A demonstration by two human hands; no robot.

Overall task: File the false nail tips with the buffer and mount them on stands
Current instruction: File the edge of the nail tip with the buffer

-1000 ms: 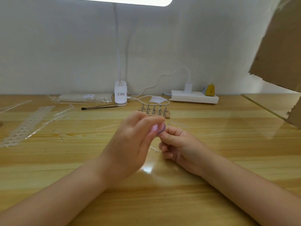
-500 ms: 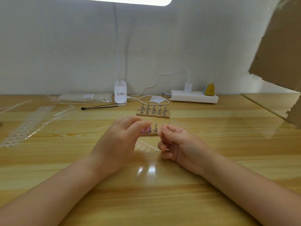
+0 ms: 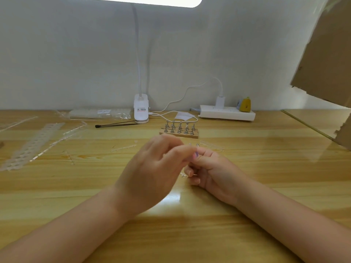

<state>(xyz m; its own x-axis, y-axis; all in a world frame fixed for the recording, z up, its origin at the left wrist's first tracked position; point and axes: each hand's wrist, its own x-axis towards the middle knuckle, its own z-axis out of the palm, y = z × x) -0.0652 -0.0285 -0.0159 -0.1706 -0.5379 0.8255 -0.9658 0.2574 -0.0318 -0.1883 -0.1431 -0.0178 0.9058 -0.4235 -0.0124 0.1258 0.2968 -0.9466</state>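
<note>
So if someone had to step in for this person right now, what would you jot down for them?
Left hand: fingers curled, pinching a small pink and purple buffer at the fingertips.
Right hand: fingers curled at the buffer; a nail tip is probably pinched there, but it is too small to see.
Wooden block of metal stands: on the desk just beyond the hands; I cannot tell if any stand carries a tip.
Clear tip strips: lying at far left.
Done: unclear.
Left: finish filing, then mount the tips on the stands.
</note>
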